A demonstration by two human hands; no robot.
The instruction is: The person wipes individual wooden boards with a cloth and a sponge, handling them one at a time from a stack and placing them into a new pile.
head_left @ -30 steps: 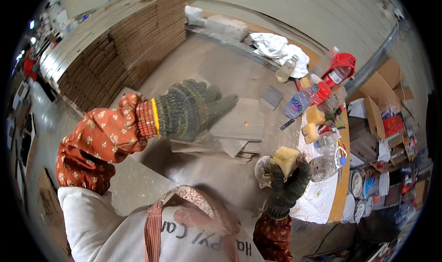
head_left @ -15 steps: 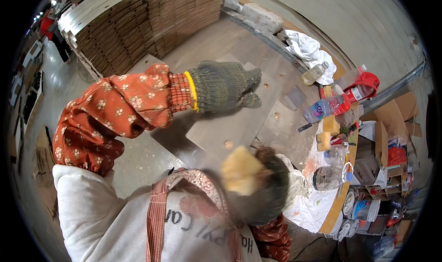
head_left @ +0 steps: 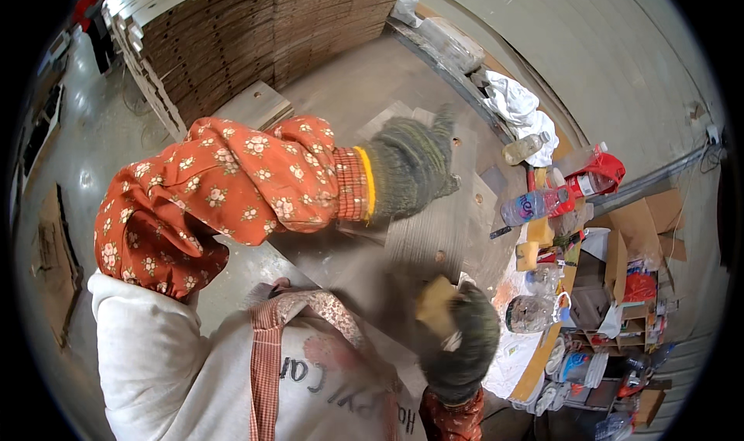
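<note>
My left hand [head_left: 409, 167], in a grey-green knit glove with a yellow cuff, reaches across a grey-brown wood-grain board [head_left: 425, 236]. Its fingers are stretched out with the palm down on the board, and some fingertips are smeared by motion. A yellow sponge [head_left: 436, 305] is in my right hand [head_left: 467, 340], which wears a matching glove and is closed round it. This hand is by the near right corner of the board, close to my apron, and is blurred. Whether the sponge touches the board, I cannot tell.
A tall stack of boards [head_left: 256, 46] stands at the far left. Along the right lie plastic bottles [head_left: 528, 207], more sponge pieces [head_left: 527, 255], a white cloth [head_left: 518, 104] and a red bag [head_left: 608, 170]. Cardboard boxes [head_left: 618, 263] stand beyond the table's right edge.
My right hand with the sponge has moved right, away from my chest. My left hand has shifted slightly right across the board. The view has turned a little.
</note>
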